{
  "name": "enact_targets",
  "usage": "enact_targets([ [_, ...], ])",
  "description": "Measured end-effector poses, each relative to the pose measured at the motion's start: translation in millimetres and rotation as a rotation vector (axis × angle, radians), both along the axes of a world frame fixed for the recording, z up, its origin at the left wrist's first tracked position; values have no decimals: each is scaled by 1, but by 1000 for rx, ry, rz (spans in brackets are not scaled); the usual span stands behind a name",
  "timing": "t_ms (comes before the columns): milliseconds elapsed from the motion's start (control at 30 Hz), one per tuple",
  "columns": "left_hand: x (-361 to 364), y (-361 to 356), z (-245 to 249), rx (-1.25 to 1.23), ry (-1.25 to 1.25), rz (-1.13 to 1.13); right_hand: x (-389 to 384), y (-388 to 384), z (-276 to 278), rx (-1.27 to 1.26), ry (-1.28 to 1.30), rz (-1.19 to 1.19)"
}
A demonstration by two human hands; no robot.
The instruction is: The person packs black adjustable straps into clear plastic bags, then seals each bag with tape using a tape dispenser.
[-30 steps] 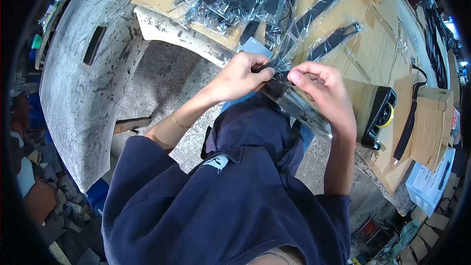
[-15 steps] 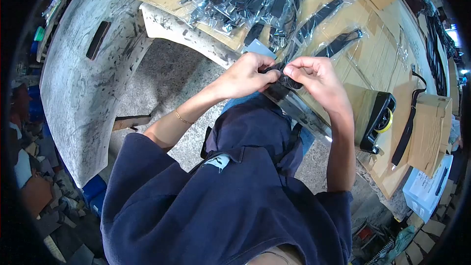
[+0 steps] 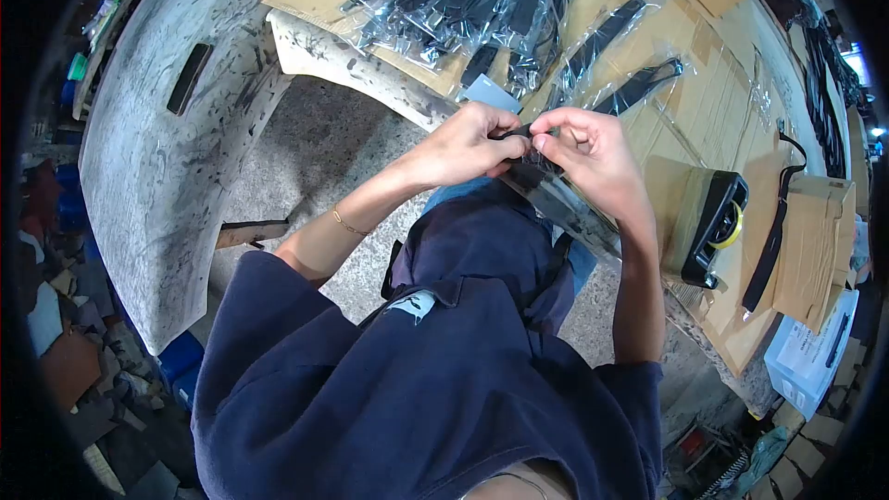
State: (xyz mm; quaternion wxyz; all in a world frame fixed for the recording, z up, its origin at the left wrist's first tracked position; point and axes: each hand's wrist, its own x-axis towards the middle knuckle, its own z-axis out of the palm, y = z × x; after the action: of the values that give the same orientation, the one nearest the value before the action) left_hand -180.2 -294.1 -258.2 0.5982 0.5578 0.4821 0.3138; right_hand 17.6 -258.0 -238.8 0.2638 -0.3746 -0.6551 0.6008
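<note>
At the near edge of the cardboard-covered table, my left hand [image 3: 469,142] pinches a black strap [image 3: 519,132] between thumb and fingers. My right hand [image 3: 597,159] is closed at the same spot, its thumb and index finger pressed on the strap's end; the fingers partly cover it. Some clear plastic glints beneath the right fingers. Just beyond my left hand lies a pale grey card [image 3: 493,93]. Two bagged black straps [image 3: 607,37] lie past my right hand, beside a large pile of bagged black straps [image 3: 463,5].
To the right stand a black tape dispenser [image 3: 715,227] with yellow tape, a loose black strap [image 3: 770,245], a cardboard box [image 3: 815,245] and a clear plastic box [image 3: 807,356]. A dark bar [image 3: 190,79] lies on the stained left table [image 3: 153,176].
My right hand has shifted slightly and its fingers have curled more at the strap. The dark bundle under the fingers shows less now. My left hand stays nearly still.
</note>
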Motion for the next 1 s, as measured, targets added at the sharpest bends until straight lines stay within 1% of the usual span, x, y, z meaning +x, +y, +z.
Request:
enact_targets([
  [67, 2, -1, 4, -9, -12, -8, 3, -2, 4, 119, -103, -7],
  [300, 6, 0, 8, -17, -49, -32, 6, -13, -6, 179, -70, -121],
  [367, 6, 0, 6, -19, -39, -31, 1, -21, -4, 170, -57, -249],
  [400, 6, 0, 5, -23, -31, -28, -2, -28, -3, 169, -58, -256],
  [467, 7, -1, 1, -34, -55, -39, -5, -39, 1, 364, -154, -433],
  [500, 8, -1, 1, -43, -78, -41, -3, -39, -3, 364, -155, -442],
  [567, 11, 1, 4, -40, -80, -52, 1, -39, -15, 856, -179, -377],
  [600, 13, 1, 5, -40, -84, -53, 5, -43, -13, 864, -252, -330],
  [633, 13, 0, 7, -41, -80, -62, 6, -43, -13, 861, -253, -340],
  [700, 16, -1, 12, 22, -11, -61, 7, -45, -11, 940, -363, -322],
  [833, 19, 0, 20, 18, -11, -50, 12, -45, -1, 957, -445, -274],
  [900, 19, 2, 21, 20, -76, 46, 11, -48, 1, 943, -450, -224],
  [933, 18, 3, 20, -1, -115, 52, 11, -52, -3, 892, -503, -201],
  [967, 21, 3, 20, 6, -114, 43, 11, -57, -7, 897, -506, -211],
  [1000, 22, 3, 21, -15, -139, 63, 10, -60, -11, 986, -518, -287],
])
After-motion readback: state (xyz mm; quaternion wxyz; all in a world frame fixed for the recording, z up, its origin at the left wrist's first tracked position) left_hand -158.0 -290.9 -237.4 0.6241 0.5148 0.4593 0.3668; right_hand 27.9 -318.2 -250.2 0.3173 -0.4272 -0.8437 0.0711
